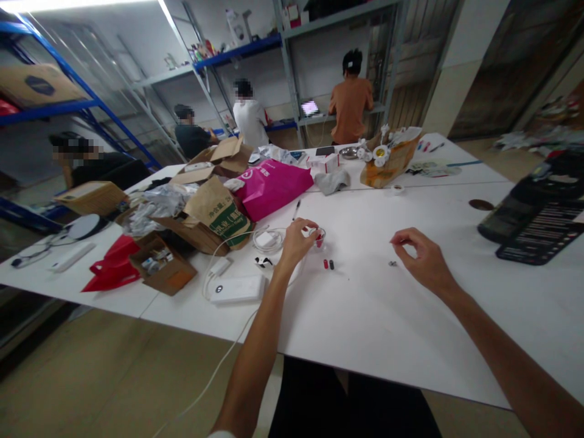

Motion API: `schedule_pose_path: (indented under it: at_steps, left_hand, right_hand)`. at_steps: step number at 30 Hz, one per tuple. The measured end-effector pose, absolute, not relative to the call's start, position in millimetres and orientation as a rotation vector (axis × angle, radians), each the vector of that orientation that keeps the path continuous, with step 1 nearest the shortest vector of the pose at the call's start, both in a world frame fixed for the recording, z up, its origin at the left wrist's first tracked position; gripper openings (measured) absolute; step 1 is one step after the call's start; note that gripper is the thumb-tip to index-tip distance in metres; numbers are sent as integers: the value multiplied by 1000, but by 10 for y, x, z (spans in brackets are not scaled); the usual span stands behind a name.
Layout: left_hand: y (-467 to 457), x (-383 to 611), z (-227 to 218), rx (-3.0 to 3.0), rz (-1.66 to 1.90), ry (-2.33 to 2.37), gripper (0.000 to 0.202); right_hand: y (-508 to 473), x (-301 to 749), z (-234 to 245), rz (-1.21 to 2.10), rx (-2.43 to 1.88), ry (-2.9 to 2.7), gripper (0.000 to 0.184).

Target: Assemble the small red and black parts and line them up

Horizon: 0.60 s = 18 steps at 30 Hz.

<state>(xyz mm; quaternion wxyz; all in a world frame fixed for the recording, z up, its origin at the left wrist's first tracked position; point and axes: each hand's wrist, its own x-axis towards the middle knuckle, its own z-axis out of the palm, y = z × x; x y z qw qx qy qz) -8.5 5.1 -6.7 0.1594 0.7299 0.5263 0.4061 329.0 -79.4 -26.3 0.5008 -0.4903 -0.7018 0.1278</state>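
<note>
Since the clear cup [320,241] looks light, its rim suits the pinching left hand [298,241]; right of it, the right hand [422,257] presses fingertips together.

Looks like a workshop: metal shelves [244,53] along the far wall [319,64], several people [351,100] near them, cardboard boxes [173,281] on a long surface [356,310].

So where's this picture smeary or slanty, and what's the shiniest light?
All in the head view: the strip light glares white at top left; the blue shelf leans, perhaps from a tilted wide lens; the dark object at right has print too blurry to read; silver bits by the right hand look fuzzy.
</note>
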Motion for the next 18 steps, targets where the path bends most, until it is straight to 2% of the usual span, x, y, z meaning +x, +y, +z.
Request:
schedule_pose_path:
  at_steps: [7, 14, 18]
  left_hand:
    - [3, -51, -31, 2047, 1277, 1444, 2]
    - [-174, 43, 223, 1794, 1575, 1097, 28]
    - [-349, 174, 297, 1839, 1576, 1020, 33]
  right_hand:
    - [-791, 3274, -279, 333, -1173, -1687, 6]
    - [-847, 3204, -231, 335, -1219, -1643, 16]
    - [-911, 3115, -228, 403, -1200, -1618, 25]
